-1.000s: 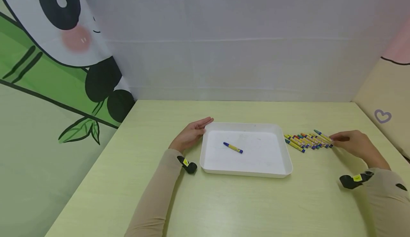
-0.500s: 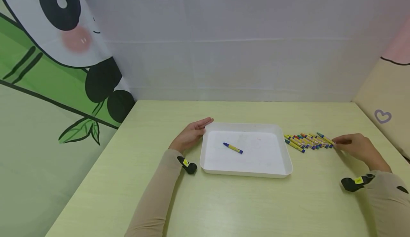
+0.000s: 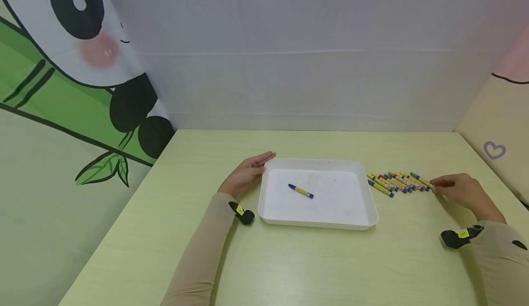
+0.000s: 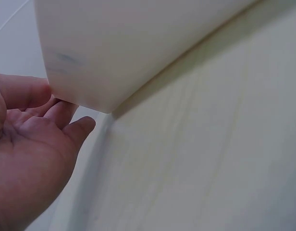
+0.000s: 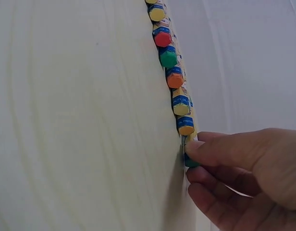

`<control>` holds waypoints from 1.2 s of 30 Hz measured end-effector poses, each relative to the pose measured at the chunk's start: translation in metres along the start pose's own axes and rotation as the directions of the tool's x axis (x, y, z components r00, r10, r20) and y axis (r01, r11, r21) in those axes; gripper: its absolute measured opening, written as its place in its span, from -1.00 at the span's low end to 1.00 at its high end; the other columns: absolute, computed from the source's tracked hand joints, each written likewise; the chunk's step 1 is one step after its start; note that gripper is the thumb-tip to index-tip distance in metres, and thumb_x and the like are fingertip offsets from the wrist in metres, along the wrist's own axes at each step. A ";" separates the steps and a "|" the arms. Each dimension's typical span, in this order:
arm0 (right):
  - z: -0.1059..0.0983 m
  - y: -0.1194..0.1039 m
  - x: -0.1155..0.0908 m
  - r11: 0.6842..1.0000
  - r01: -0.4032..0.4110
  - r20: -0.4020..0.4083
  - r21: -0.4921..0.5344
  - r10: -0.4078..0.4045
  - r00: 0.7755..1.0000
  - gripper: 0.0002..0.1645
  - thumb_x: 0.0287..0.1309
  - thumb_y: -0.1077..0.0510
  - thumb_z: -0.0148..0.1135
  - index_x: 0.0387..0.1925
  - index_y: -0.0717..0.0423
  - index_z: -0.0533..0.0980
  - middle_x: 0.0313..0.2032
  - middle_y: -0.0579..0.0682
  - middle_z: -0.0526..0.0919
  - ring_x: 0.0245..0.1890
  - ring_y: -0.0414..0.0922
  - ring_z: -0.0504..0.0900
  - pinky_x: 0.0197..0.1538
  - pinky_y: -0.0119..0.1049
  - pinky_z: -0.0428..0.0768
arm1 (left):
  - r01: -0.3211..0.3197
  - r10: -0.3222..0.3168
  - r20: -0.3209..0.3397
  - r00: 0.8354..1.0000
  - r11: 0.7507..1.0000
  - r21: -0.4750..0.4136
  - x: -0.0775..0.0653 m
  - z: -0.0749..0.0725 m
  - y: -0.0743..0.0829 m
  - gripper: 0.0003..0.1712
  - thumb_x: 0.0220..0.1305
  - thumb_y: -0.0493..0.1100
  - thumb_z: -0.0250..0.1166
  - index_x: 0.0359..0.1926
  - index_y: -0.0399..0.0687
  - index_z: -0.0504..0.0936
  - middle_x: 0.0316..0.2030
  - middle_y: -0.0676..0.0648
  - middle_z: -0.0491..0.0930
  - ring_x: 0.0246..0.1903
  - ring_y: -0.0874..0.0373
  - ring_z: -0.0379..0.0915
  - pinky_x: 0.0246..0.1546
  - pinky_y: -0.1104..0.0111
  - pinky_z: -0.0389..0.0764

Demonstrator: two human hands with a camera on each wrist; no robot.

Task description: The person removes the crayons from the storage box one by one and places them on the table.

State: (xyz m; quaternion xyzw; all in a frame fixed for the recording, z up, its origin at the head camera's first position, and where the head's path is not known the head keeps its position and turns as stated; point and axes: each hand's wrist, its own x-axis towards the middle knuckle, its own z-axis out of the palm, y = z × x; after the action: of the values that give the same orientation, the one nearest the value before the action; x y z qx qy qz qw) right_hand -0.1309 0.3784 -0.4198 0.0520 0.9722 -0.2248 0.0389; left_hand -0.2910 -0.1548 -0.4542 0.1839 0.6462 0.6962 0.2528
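At the right end of a slanted row of oil pastel crayons (image 3: 396, 183), my right hand (image 3: 464, 191) pinches a green crayon (image 3: 420, 179) between thumb and fingers. Its green end (image 5: 191, 162) shows just below the fingertips in the right wrist view, close beside a yellow-orange crayon (image 5: 186, 129). My left hand (image 3: 246, 172) touches the upper left corner of a white tray (image 3: 318, 223), with its fingers mostly straight along the outer wall. Inside the tray lies a single blue crayon (image 3: 301, 191) with a yellow wrapper.
The row of crayons begins right beside the tray's right wall. All of it rests on a pale wooden table (image 3: 289, 269). A grey-white cloth backdrop (image 3: 306, 67) rises behind the table's far edge, and a panda-printed panel (image 3: 82, 113) stands at the left.
My right hand has moved slightly right and down with the green crayon, bringing it down to the end of the row. My left hand and the tray have stayed still.
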 end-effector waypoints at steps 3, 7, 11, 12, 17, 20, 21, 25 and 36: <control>0.000 0.000 0.000 1.000 -0.003 0.007 0.007 0.003 1.000 -0.48 0.28 0.06 0.14 0.06 0.43 0.49 0.01 0.46 0.55 0.00 0.44 0.45 -0.17 0.12 0.51 | -0.004 0.004 0.003 1.000 1.000 0.000 0.000 0.000 0.000 -0.36 0.42 -0.47 -0.16 0.48 -0.10 0.09 0.47 0.00 0.10 0.48 0.15 -0.11 0.45 0.24 0.04; -0.001 0.000 0.000 1.000 0.002 0.010 0.015 -0.002 1.000 -0.46 0.27 0.05 0.15 0.07 0.45 0.48 0.01 0.46 0.55 -0.02 0.41 0.49 -0.22 0.02 0.56 | 0.001 -0.001 0.000 1.000 1.000 -0.002 0.001 0.000 0.000 -0.36 0.42 -0.46 -0.15 0.48 -0.08 0.11 0.47 0.02 0.12 0.48 0.16 -0.09 0.45 0.25 0.06; -0.002 0.001 0.000 1.000 0.011 0.006 0.016 -0.011 1.000 -0.45 0.26 0.05 0.16 0.08 0.45 0.47 0.01 0.47 0.54 -0.04 0.39 0.51 -0.26 -0.06 0.58 | 0.007 -0.007 0.000 1.000 1.000 -0.003 0.002 0.000 0.000 -0.36 0.42 -0.45 -0.14 0.48 -0.06 0.11 0.47 0.04 0.12 0.47 0.18 -0.08 0.45 0.26 0.07; -0.002 0.001 0.000 1.000 0.013 0.006 0.017 -0.013 1.000 -0.45 0.26 0.05 0.16 0.08 0.45 0.47 0.02 0.47 0.54 -0.04 0.40 0.51 -0.26 -0.06 0.57 | 0.005 -0.005 0.004 1.000 1.000 -0.004 0.002 0.000 0.000 -0.35 0.42 -0.45 -0.14 0.48 -0.07 0.10 0.47 0.03 0.11 0.48 0.17 -0.09 0.45 0.25 0.06; -0.004 -0.002 -0.001 1.000 0.025 -0.001 0.015 -0.025 1.000 -0.43 0.28 0.02 0.15 0.09 0.44 0.47 0.02 0.46 0.54 -0.02 0.41 0.50 -0.23 0.01 0.57 | -0.005 0.005 0.016 1.000 1.000 -0.008 0.001 -0.001 0.000 -0.35 0.42 -0.47 -0.17 0.48 -0.10 0.07 0.48 0.00 0.08 0.48 0.15 -0.12 0.45 0.24 0.04; -0.006 -0.004 -0.002 0.999 0.040 -0.006 0.015 -0.040 0.999 -0.44 0.29 0.03 0.13 0.09 0.45 0.46 0.02 0.46 0.55 -0.01 0.41 0.50 -0.22 0.05 0.57 | -0.009 0.009 0.018 1.000 1.000 -0.007 0.001 -0.001 0.000 -0.35 0.42 -0.47 -0.17 0.48 -0.11 0.07 0.48 -0.01 0.08 0.48 0.14 -0.12 0.45 0.23 0.04; -0.007 -0.006 -0.002 0.999 0.045 -0.008 0.014 -0.044 0.999 -0.45 0.30 0.04 0.13 0.10 0.44 0.46 0.01 0.46 0.55 -0.01 0.41 0.50 -0.21 0.06 0.57 | -0.009 0.009 0.017 1.000 1.000 -0.007 0.001 -0.001 0.000 -0.35 0.42 -0.47 -0.17 0.48 -0.11 0.07 0.48 -0.01 0.08 0.48 0.15 -0.12 0.46 0.23 0.04; -0.010 -0.012 0.000 0.998 0.058 -0.008 0.012 -0.058 0.998 -0.45 0.30 0.04 0.12 0.11 0.43 0.46 0.00 0.44 0.57 -0.01 0.40 0.51 -0.19 0.10 0.56 | -0.011 0.011 0.015 1.000 1.000 -0.010 0.001 -0.001 -0.001 -0.35 0.42 -0.48 -0.18 0.48 -0.12 0.06 0.48 -0.02 0.08 0.48 0.15 -0.12 0.46 0.23 0.03; -0.016 -0.039 0.004 0.995 0.096 0.017 0.002 -0.096 0.995 -0.43 0.32 0.01 0.12 0.13 0.42 0.45 0.02 0.42 0.57 0.01 0.39 0.49 -0.14 0.15 0.55 | -0.014 0.015 0.018 1.000 1.000 -0.011 0.001 -0.002 -0.001 -0.35 0.42 -0.47 -0.17 0.48 -0.13 0.06 0.48 -0.02 0.08 0.48 0.14 -0.13 0.46 0.24 0.03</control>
State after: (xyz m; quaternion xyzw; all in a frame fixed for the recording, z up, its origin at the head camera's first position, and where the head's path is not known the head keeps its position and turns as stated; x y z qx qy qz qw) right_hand -0.1405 0.3513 -0.3892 0.0034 0.9731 -0.2274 0.0361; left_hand -0.2929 -0.1558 -0.4559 0.1935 0.6386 0.7000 0.2545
